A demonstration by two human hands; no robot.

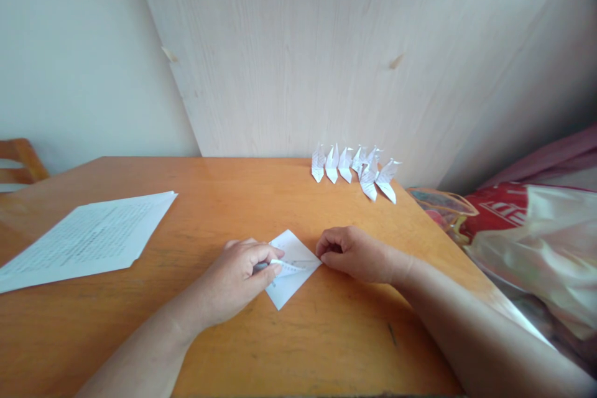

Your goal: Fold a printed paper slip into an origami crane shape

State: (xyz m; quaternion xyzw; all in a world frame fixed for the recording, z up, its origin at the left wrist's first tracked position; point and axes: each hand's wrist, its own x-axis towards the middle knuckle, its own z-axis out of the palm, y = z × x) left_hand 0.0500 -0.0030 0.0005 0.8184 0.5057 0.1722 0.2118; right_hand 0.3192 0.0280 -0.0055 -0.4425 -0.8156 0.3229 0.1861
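A partly folded sheet of white paper (pixel 290 289) lies diamond-shaped on the wooden table between my hands. A printed flap along its middle stands slightly raised. My left hand (pixel 245 270) pinches that flap between thumb and fingers at the left side and covers the left corner. With thumb and forefinger, my right hand (pixel 349 255) grips the right corner of the paper. Beyond my hands, several folded paper figures (pixel 345 166) with upright points stand at the far right of the table.
A stack of printed sheets (pixel 93 239) lies on the left of the wooden table (pixel 224 193). A pale panel (pixel 289 62) rises behind the table. Red and cream bags (pixel 536 230) sit beyond the right edge. Part of a wooden chair (pixel 23 158) shows at far left.
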